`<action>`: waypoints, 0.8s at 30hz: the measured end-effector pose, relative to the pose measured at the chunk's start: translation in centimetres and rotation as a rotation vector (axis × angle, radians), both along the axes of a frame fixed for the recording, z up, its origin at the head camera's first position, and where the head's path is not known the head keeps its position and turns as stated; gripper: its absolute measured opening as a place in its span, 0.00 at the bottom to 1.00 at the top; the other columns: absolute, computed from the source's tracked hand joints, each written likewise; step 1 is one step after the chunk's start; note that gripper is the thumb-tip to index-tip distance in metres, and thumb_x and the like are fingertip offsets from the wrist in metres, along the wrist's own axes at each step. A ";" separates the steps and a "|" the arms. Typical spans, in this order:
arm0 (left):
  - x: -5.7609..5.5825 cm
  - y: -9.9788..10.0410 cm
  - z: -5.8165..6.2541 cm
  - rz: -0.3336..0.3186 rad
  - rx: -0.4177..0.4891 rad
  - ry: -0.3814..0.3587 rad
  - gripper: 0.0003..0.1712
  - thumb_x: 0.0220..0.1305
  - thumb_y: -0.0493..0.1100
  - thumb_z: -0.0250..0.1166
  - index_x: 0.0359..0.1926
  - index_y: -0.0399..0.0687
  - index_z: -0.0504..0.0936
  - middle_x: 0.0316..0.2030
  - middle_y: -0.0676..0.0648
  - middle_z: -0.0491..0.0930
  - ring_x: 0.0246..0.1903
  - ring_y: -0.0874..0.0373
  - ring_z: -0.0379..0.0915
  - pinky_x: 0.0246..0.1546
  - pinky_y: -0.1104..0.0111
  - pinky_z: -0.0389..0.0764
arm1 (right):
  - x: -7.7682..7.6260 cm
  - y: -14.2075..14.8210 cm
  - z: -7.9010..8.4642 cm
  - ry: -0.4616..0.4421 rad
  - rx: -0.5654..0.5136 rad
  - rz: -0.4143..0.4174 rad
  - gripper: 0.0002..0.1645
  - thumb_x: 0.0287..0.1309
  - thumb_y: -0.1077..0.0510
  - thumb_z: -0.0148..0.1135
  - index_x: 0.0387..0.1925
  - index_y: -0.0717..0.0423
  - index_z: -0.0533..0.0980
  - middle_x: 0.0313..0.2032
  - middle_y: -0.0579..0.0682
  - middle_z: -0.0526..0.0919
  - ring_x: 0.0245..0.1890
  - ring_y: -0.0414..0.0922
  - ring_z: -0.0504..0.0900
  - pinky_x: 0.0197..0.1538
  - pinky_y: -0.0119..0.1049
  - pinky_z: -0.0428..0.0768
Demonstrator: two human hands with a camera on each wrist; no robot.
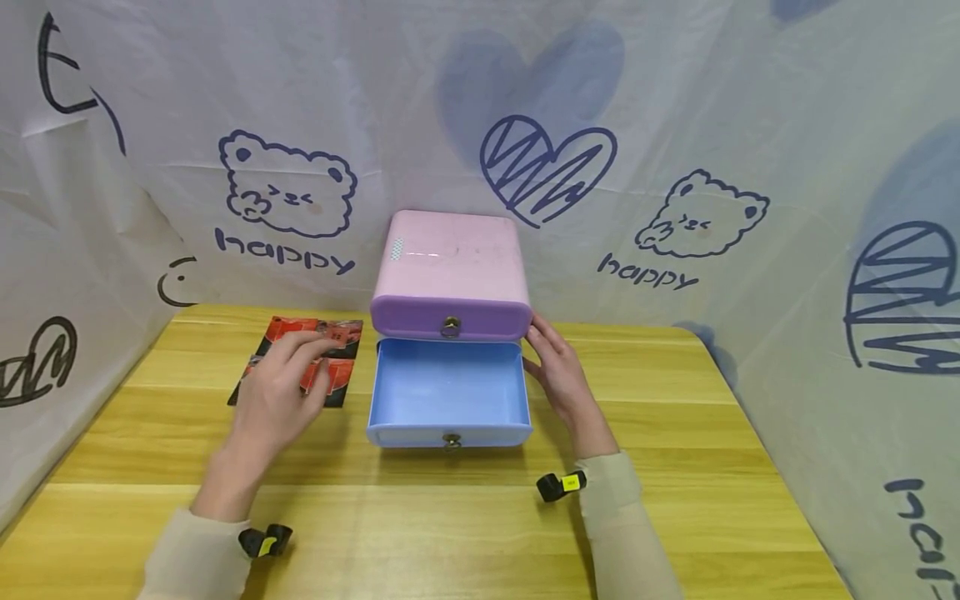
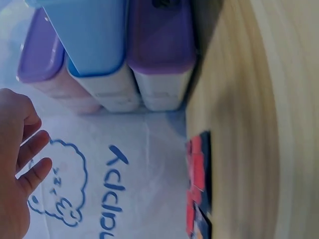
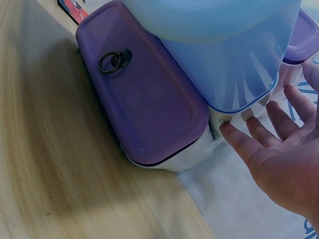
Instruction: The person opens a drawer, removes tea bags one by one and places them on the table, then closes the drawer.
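A small drawer cabinet (image 1: 457, 250) with a pink top stands against the back cloth. Its blue middle drawer (image 1: 450, 383) is pulled out, and no contents show inside. In the right wrist view, purple drawers (image 3: 144, 94) sit closed above and below it. My right hand (image 1: 561, 371) has its fingers extended against the cabinet's right side. Left of the cabinet, my left hand (image 1: 277, 387) hovers with loosely bent fingers over flat red-and-black packets (image 1: 341, 371). In the left wrist view the hand (image 2: 17, 164) holds nothing and is apart from the packets (image 2: 197, 172).
A yellow wood-grain table (image 1: 420, 525) lies under everything. White cloth (image 1: 420, 100) printed with hearts, bears and lettering hangs behind and at both sides. Metal ring pulls (image 1: 451, 326) stick out from the drawer fronts.
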State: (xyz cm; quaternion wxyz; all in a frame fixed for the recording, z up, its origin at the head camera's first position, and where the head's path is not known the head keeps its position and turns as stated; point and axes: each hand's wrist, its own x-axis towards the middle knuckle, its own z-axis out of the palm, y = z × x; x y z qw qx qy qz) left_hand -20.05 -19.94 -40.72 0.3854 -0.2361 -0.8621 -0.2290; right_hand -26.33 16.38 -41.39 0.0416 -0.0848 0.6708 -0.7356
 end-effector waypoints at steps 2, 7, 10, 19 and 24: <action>0.3 0.5 0.4 -0.019 0.005 0.041 0.16 0.52 0.38 0.57 0.44 0.44 0.79 0.43 0.45 0.77 0.40 0.53 0.72 0.23 0.58 0.79 | 0.4 -0.2 0.5 0.004 0.008 0.001 0.30 0.63 0.47 0.49 0.65 0.46 0.60 0.66 0.46 0.59 0.60 0.39 0.58 0.61 0.52 0.64; 1.2 2.1 1.4 -0.094 -0.020 0.112 0.15 0.52 0.37 0.56 0.43 0.43 0.79 0.41 0.45 0.77 0.39 0.53 0.72 0.28 0.57 0.80 | 0.6 -0.2 0.8 0.003 0.018 -0.001 0.30 0.63 0.46 0.49 0.65 0.45 0.60 0.66 0.46 0.59 0.60 0.39 0.58 0.61 0.52 0.64; 1.8 3.2 1.9 -0.145 -0.039 0.153 0.15 0.52 0.37 0.57 0.43 0.42 0.79 0.40 0.45 0.78 0.38 0.53 0.72 0.32 0.57 0.80 | 0.0 0.0 0.0 -0.002 0.010 -0.003 0.30 0.62 0.46 0.49 0.65 0.44 0.60 0.65 0.45 0.59 0.60 0.39 0.59 0.60 0.51 0.65; 3.2 6.2 3.1 -0.286 -0.124 0.310 0.15 0.51 0.37 0.57 0.42 0.42 0.80 0.36 0.45 0.79 0.35 0.53 0.74 0.29 0.60 0.80 | -0.7 0.1 -1.1 0.012 0.002 -0.006 0.31 0.58 0.40 0.53 0.63 0.39 0.63 0.64 0.41 0.61 0.60 0.37 0.59 0.60 0.51 0.64; 3.7 7.6 3.2 -0.336 -0.227 0.398 0.12 0.56 0.39 0.56 0.41 0.43 0.80 0.35 0.47 0.79 0.34 0.54 0.74 0.27 0.63 0.79 | -0.7 0.1 -1.1 0.020 -0.004 -0.011 0.32 0.57 0.40 0.54 0.62 0.39 0.64 0.64 0.42 0.62 0.60 0.38 0.59 0.60 0.53 0.64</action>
